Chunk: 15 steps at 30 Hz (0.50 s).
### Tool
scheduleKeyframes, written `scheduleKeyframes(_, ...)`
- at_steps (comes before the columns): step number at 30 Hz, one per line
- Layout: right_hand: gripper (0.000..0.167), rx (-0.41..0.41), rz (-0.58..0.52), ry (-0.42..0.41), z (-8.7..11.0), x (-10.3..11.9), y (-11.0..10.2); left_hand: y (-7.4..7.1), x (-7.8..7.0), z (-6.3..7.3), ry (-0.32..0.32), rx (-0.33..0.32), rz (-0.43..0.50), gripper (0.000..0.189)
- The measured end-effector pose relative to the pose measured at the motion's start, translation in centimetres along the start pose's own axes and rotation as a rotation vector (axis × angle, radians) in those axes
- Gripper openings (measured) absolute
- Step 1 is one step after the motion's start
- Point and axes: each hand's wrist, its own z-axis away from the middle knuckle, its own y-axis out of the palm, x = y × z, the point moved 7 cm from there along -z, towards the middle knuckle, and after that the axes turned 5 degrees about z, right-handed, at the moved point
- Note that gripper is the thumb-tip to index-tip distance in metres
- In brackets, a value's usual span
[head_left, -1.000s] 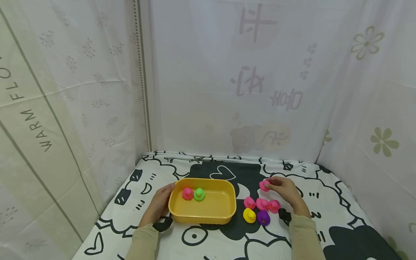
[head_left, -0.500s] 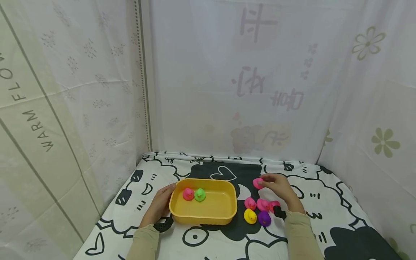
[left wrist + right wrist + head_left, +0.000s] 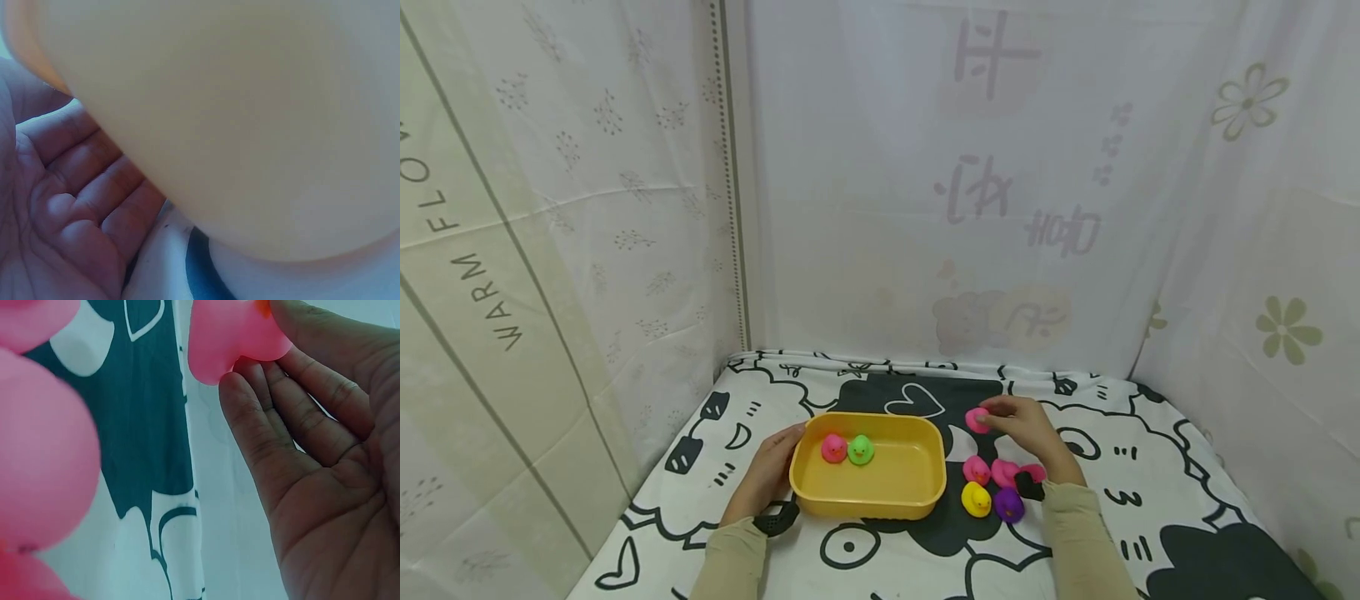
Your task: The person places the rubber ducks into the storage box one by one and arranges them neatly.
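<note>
My left hand [image 3: 771,468] holds the left end of a yellow plastic basin [image 3: 880,504]. In the left wrist view the basin's outer wall [image 3: 250,137] fills most of the picture, with the fingers [image 3: 94,162] partly hidden behind it. Inside the basin, a pink rubber duck [image 3: 833,448] sits beside a green one [image 3: 861,450]. Between thumb and fingertips my right hand [image 3: 1026,427] pinches another pink rubber duck [image 3: 977,420], raised to the right of the basin's far corner. The right wrist view shows this duck [image 3: 219,337] at the fingertips.
Right of the basin stand a yellow duck [image 3: 976,499], a purple duck [image 3: 1008,505] and several pink ducks [image 3: 976,470]; the right wrist's black strap partly covers one. A black-and-white patterned cloth [image 3: 850,575] covers the table. Pale curtains [image 3: 880,208] hang behind and at both sides.
My right hand has moved left and slightly away from me with the pink duck, closer to the basin. The left hand and the basin stay in place.
</note>
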Motion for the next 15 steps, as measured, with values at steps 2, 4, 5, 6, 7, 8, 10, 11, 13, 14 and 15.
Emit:
scheduleKeyframes(2,0.039,0.006,0.008,-0.009,-0.2,0.4,0.2,0.0,0.0,0.0,-0.002,-0.001,0.003,0.061)
scheduleKeyframes(4,0.039,0.012,0.012,-0.007,-0.3,0.8,0.3,0.0,0.0,0.1,-0.006,0.003,0.016,0.061)
scheduleKeyframes(5,0.040,0.015,0.015,-0.011,-0.3,1.0,0.3,0.0,0.0,0.1,-0.005,0.004,0.016,0.061)
scheduleKeyframes(6,0.040,0.020,0.011,-0.011,-0.4,1.2,0.4,0.0,0.0,0.1,-0.006,0.005,0.018,0.060)
scheduleKeyframes(7,0.041,0.025,0.004,-0.009,-0.4,1.4,0.5,-0.1,0.0,0.1,-0.004,0.006,0.014,0.060)
scheduleKeyframes(8,0.042,0.031,0.003,-0.012,-0.4,1.6,0.6,-0.1,0.0,0.1,-0.003,0.006,0.012,0.060)
scheduleKeyframes(10,0.043,0.041,-0.007,-0.012,-0.5,1.9,0.8,-0.1,0.0,0.2,-0.002,0.005,0.008,0.060)
scheduleKeyframes(11,0.042,0.045,-0.013,-0.016,-0.5,2.0,0.8,-0.1,0.0,0.2,-0.003,0.006,0.008,0.059)
scheduleKeyframes(13,0.041,0.044,-0.022,-0.023,-0.7,2.3,1.0,-0.1,0.0,0.2,0.000,0.011,0.002,0.059)
scheduleKeyframes(14,0.040,0.043,-0.020,-0.035,-0.7,2.5,1.0,-0.1,0.0,0.1,0.001,0.017,0.005,0.058)
scheduleKeyframes(15,0.040,0.039,-0.017,-0.045,-0.8,2.7,1.1,0.0,0.0,0.2,-0.001,0.023,0.015,0.058)
